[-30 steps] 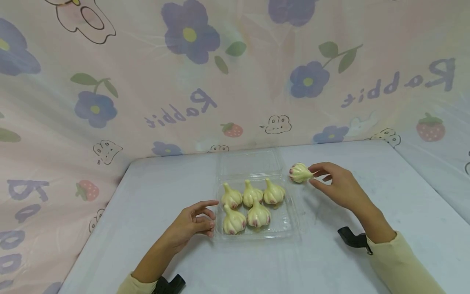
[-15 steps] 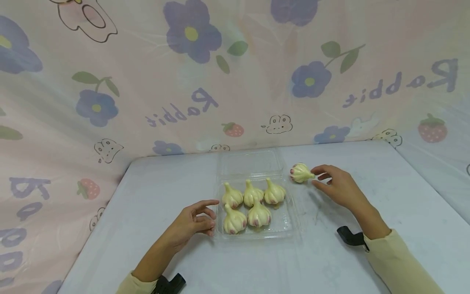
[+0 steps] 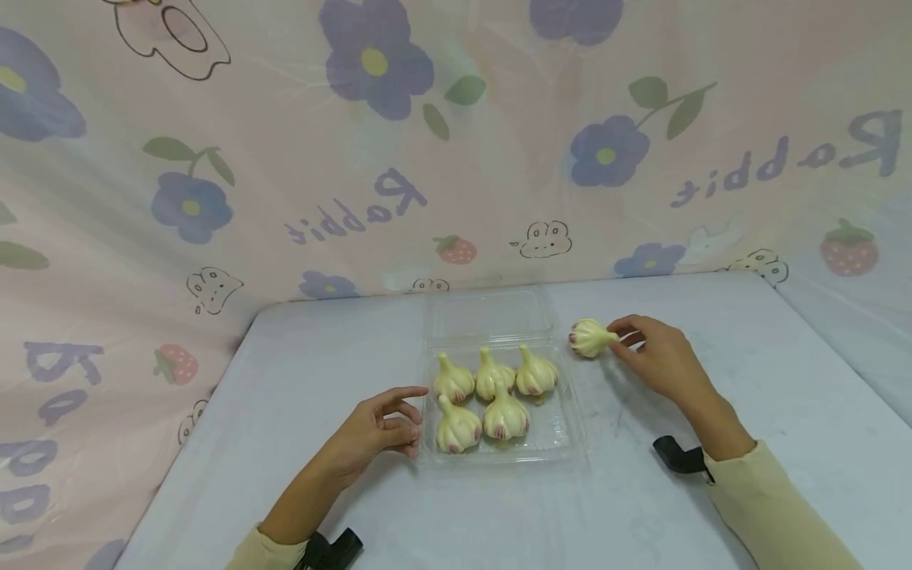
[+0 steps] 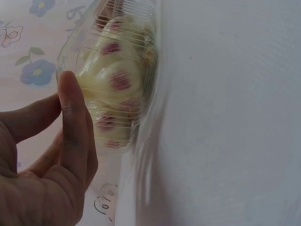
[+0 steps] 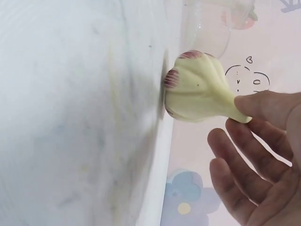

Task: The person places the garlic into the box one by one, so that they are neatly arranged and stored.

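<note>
Pale-yellow bulb [image 3: 588, 339]: stem pinched between right hand's [image 3: 661, 356] thumb and fingertips, just right of the box, near tabletop [image 3: 321, 340]; contact unclear. Left hand [image 3: 370, 435]: fingers loosely bent, at box's left rim. Clear plastic box [image 3: 550, 435]: five bulbs [image 3: 506, 416], three rear, two front; lid [image 3: 488, 317] folded back. Ribbed side wall [image 4: 108, 84] reads only in left wrist view. Right wrist view shows lower fingers [image 5: 230, 181] clear of the stem, mostly hidden from head view.

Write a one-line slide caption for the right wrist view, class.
Purple-streaked garlic bulb, pinched by its stem in the right hand.
</note>
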{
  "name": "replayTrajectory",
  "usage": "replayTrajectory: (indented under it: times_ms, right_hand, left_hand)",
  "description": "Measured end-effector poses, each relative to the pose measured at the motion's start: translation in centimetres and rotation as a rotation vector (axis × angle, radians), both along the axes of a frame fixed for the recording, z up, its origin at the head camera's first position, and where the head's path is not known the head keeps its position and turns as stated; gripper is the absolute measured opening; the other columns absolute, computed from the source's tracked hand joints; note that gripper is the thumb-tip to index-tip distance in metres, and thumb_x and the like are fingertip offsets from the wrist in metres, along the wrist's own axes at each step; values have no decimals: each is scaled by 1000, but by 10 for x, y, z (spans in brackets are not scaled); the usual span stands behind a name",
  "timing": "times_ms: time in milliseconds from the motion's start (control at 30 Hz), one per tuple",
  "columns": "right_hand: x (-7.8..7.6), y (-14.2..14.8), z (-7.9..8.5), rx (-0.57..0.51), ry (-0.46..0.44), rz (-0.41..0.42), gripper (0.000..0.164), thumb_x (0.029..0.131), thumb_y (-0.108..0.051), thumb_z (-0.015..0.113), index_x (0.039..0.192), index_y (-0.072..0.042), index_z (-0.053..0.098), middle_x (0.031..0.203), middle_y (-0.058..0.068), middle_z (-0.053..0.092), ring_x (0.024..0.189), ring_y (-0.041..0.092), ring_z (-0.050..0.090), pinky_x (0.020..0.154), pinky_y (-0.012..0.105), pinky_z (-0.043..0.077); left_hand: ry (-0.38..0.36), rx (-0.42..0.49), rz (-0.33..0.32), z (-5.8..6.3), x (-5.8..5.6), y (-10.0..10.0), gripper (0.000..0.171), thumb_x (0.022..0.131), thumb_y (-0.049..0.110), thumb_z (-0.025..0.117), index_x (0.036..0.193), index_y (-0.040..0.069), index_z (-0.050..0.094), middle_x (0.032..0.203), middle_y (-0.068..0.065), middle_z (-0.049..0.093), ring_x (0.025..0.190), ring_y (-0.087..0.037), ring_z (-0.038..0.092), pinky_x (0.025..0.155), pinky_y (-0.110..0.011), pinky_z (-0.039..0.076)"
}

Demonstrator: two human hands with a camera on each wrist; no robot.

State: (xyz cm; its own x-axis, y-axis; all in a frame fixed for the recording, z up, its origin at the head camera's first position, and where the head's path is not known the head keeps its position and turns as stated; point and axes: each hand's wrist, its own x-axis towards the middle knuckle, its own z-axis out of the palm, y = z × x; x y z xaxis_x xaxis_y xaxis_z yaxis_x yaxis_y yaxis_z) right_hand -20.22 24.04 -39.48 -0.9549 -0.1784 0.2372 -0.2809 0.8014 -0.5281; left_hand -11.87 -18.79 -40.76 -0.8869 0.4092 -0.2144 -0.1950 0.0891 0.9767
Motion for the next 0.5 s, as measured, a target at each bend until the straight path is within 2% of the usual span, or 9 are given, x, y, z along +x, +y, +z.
replayTrajectory:
  times_ms: [267,500]
  right_hand:
    - [3,4,8,-15,20,-3,28,95,-17,67,119,-3,65,112,20,70,98,36,69,82,52,57]
    - [7,14,18,-41,-22,-37,34,100,-31,61,123,-6,64,117,19,69,103,38,67,85,54,56]
  left_hand:
    - [7,-6,2,1,1,0,61,93,-1,63,150,3,40,108,-9,53,75,-9,66,72,-26,61]
    - [9,-3,4,1,1,1,61,93,-2,63,150,2,40,107,-8,53,75,-9,66,71,-26,61]
